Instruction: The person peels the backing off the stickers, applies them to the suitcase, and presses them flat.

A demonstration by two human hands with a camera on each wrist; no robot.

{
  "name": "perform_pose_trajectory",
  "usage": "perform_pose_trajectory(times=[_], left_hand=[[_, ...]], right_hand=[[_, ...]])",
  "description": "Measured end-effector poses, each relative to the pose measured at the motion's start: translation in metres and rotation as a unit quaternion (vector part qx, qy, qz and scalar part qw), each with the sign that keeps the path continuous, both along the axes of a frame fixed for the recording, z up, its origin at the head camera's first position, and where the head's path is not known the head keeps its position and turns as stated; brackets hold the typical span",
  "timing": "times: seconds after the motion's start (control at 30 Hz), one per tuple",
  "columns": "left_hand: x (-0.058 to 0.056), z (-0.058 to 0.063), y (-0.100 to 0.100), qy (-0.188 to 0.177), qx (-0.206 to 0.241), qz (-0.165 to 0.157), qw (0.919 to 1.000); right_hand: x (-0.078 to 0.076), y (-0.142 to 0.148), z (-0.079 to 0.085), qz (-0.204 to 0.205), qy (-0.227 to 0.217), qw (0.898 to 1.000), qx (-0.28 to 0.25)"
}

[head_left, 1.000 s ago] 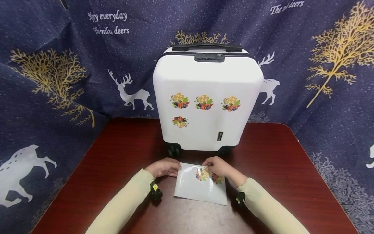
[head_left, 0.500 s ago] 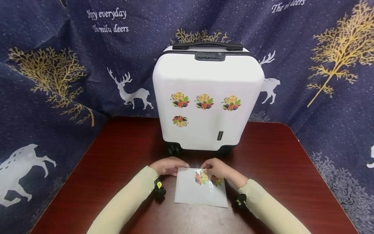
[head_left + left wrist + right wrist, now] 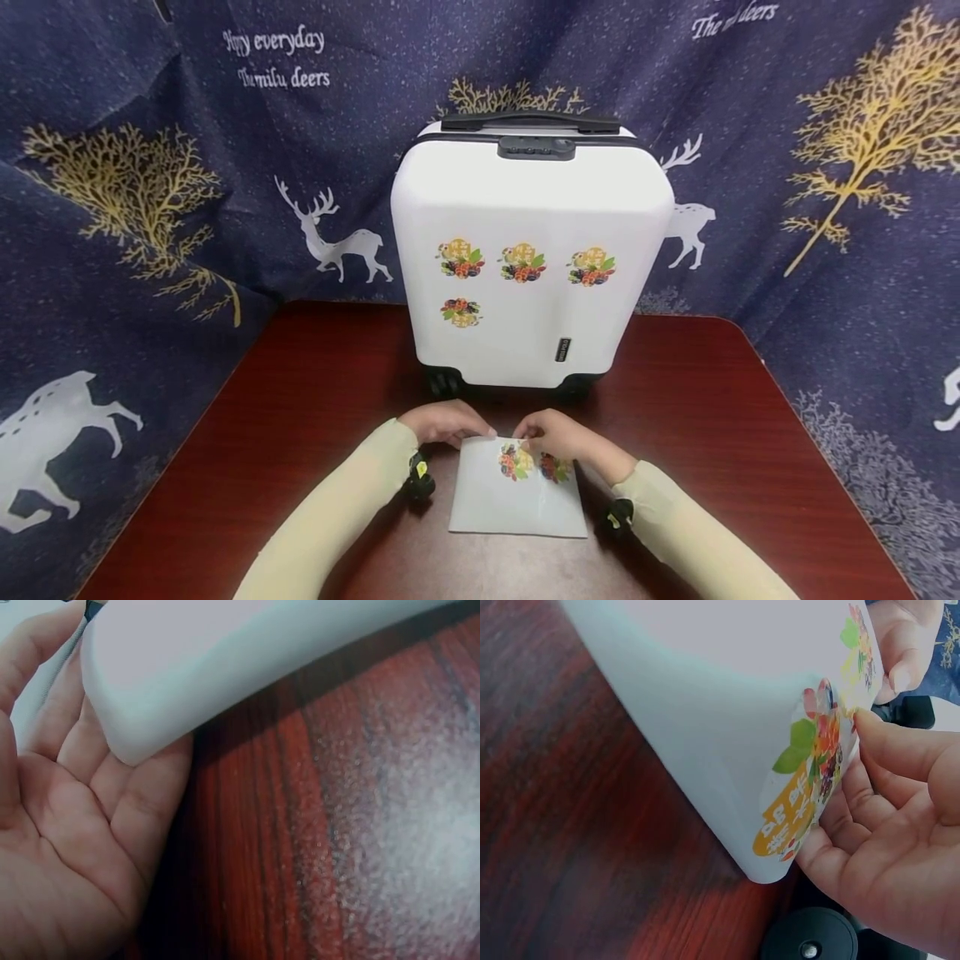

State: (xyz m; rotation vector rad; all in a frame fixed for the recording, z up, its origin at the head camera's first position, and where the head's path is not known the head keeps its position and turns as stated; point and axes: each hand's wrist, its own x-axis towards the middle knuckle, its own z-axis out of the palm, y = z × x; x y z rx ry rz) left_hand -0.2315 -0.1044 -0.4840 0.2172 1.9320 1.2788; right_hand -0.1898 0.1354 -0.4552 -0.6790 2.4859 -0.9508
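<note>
A white sticker sheet [image 3: 510, 510] with two fruit stickers [image 3: 514, 463] near its far edge is tilted up above the table. My left hand [image 3: 447, 421] holds its far left part; in the left wrist view the sheet's corner lies across the fingers [image 3: 142, 776], with the thumb at its upper edge. With thumb in front and fingers behind, my right hand [image 3: 900, 802] pinches the far edge beside a sticker [image 3: 799, 750]. Whether that sticker's edge is lifted cannot be told. Just beyond the hands stands a white suitcase [image 3: 525, 321] bearing several similar stickers [image 3: 522, 262].
The reddish-brown table [image 3: 697, 417] runs out on both sides of the sheet. Black wheels [image 3: 444, 382] carry the suitcase close behind my hands. A dark blue cloth [image 3: 330, 150] with deer and trees hangs at the back.
My left hand has slid right along the sheet's far edge, closer to the right hand. The sheet has shifted slightly toward me, while the right hand keeps its pinch.
</note>
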Motion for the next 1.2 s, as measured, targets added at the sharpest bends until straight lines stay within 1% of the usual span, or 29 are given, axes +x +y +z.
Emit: perform_pose_trajectory(times=[0.1, 0.23, 0.37, 0.47, 0.53, 0.7, 0.9, 0.97, 1.07, 1.2], left_hand=[[0.001, 0.0, 0.002, 0.004, 0.006, -0.004, 1.0], [0.001, 0.0, 0.006, 0.014, 0.01, -0.023, 0.9996], [0.0, -0.001, 0.008, 0.034, -0.005, -0.041, 0.9986], [0.0, -0.002, 0.01, 0.049, -0.012, -0.047, 0.9976], [-0.001, -0.002, 0.011, 0.053, -0.015, -0.046, 0.9974], [-0.002, -0.002, 0.012, 0.045, -0.019, -0.047, 0.9977], [-0.003, -0.002, 0.014, 0.036, -0.023, -0.061, 0.9972], [-0.004, -0.001, 0.015, 0.033, -0.024, -0.063, 0.9971], [-0.005, -0.001, 0.015, 0.026, -0.024, -0.067, 0.9971], [-0.007, -0.002, 0.014, 0.014, -0.022, -0.081, 0.9963]], right_hand=[[0.0, 0.001, -0.001, 0.002, -0.003, 1.0, 0.0], [0.0, 0.001, -0.001, 0.008, -0.005, 1.0, -0.003], [-0.002, 0.002, -0.003, 0.008, -0.009, 1.0, -0.001], [-0.004, 0.002, -0.005, 0.003, -0.017, 1.0, 0.005], [-0.006, 0.003, -0.005, 0.01, -0.015, 1.0, 0.005], [-0.009, 0.001, -0.006, 0.019, -0.023, 1.0, -0.011], [-0.013, -0.001, -0.008, 0.04, -0.047, 0.997, -0.048], [-0.014, -0.002, -0.009, 0.046, -0.047, 0.996, -0.058], [-0.013, -0.004, -0.008, 0.041, -0.046, 0.996, -0.066], [-0.012, -0.007, -0.008, 0.032, -0.033, 0.997, -0.063]])
